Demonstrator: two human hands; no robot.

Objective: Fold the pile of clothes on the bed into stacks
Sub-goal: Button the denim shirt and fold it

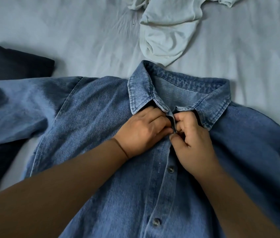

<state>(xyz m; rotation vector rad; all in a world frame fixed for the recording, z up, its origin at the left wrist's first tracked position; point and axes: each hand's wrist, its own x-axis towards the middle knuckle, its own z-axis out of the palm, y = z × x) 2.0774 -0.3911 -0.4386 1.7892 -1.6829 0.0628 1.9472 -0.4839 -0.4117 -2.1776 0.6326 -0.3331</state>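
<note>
A: What is happening now?

B: A blue denim button-front shirt (pixel 101 127) lies front-up on the pale bed sheet (pixel 67 31). Both hands meet just under its collar. The left hand (pixel 141 133) and the right hand (pixel 192 134) have their fingers (pixel 163 125) clamped on the placket edges, seemingly fastening a top button.

A: What about the rest of the clothes?

B: Beyond the fingers lies a crumpled white garment (pixel 168 31); far to their left, a dark navy cloth (pixel 7 62). Next, probably, smoothing the shirt flat, then folding.
</note>
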